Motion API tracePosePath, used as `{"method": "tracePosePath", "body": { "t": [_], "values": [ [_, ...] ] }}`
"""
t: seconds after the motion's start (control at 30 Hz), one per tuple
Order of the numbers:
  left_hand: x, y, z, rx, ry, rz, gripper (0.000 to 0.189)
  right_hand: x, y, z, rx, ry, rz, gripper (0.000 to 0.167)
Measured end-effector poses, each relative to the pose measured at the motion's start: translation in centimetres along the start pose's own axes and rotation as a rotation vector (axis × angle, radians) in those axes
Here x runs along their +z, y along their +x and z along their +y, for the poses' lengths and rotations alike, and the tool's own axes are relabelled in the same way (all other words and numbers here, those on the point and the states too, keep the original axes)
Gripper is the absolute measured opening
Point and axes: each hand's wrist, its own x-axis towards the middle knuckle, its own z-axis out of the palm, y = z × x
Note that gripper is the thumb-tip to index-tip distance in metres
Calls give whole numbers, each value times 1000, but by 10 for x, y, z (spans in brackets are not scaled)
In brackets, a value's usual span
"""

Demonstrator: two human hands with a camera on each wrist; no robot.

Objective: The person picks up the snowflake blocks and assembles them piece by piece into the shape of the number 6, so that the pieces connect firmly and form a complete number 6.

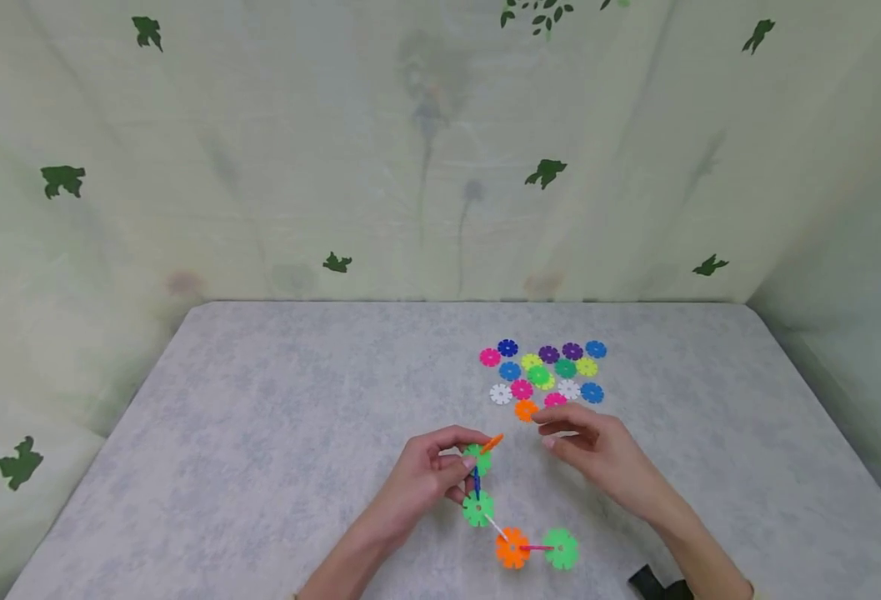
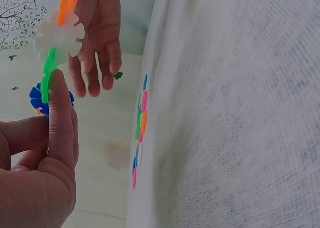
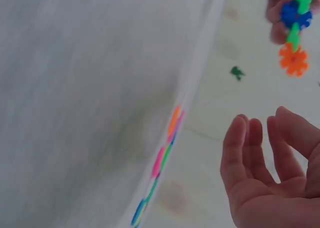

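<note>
My left hand (image 1: 428,475) pinches a chain of notched plastic flower discs near its upper end, thumb and fingers on a green disc (image 1: 478,458). An orange disc (image 1: 493,443) sticks out at the tip. Below hang a blue disc (image 1: 477,485), another green one (image 1: 478,509), a white disc seen edge-on, an orange disc (image 1: 513,548), a pink one edge-on and a last green disc (image 1: 561,549). My right hand (image 1: 598,454) hovers with loosely bent fingers and nothing between them, as the right wrist view shows. Its fingertips appear beside a loose orange disc (image 1: 526,411).
Several loose discs in pink, blue, purple, yellow, green and white lie spread on the grey tabletop (image 1: 297,400), beyond my right hand. A black object (image 1: 658,585) shows at the bottom right. A pale leaf-patterned curtain (image 1: 297,167) hangs behind the table.
</note>
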Motion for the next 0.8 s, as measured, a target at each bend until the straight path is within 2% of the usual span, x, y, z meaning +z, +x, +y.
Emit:
{"method": "tracePosePath", "body": {
  "t": [0.17,0.33,0.53,0.8],
  "values": [
    [2,2,-1,-1,3,22,25,-31,10,16,27,-262,34,30],
    [1,3,-3,1,-15,30,26,-62,20,31,-40,-447,9,30],
    [2,3,-4,-10,-27,34,27,-87,34,43,-86,-527,-45,32],
    [2,1,-4,-20,-32,32,26,-93,52,59,-40,-575,-83,34]
  ]
}}
